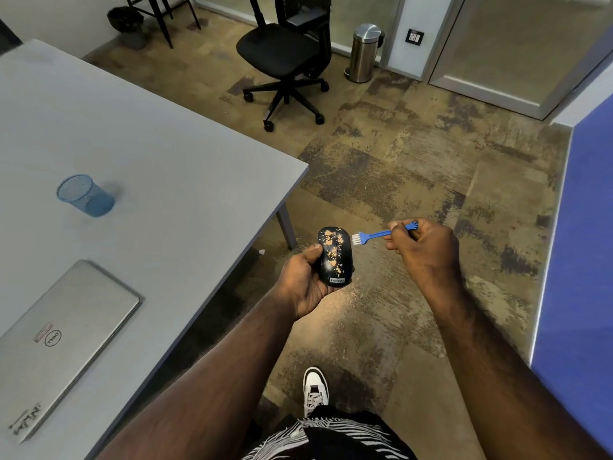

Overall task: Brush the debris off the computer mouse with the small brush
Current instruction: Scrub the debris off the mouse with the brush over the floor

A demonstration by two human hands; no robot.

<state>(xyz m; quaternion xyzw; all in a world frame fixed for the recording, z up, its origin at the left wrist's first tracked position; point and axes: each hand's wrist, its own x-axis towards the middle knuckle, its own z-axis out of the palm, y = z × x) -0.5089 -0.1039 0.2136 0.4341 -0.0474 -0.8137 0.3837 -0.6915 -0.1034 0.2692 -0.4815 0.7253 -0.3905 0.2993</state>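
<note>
A black computer mouse (334, 257) speckled with tan debris rests in my left hand (303, 280), held over the floor just past the table's corner. My right hand (424, 250) grips a small blue brush (381, 233) by its handle. The white bristles point down, right beside the mouse's upper right edge; contact is unclear.
A grey table (149, 154) fills the left, with a closed silver laptop (56, 340) and a blue mesh cup (84, 195) on it. A black office chair (285, 58) and a steel bin (363, 53) stand further back. A blue panel (577, 260) runs along the right.
</note>
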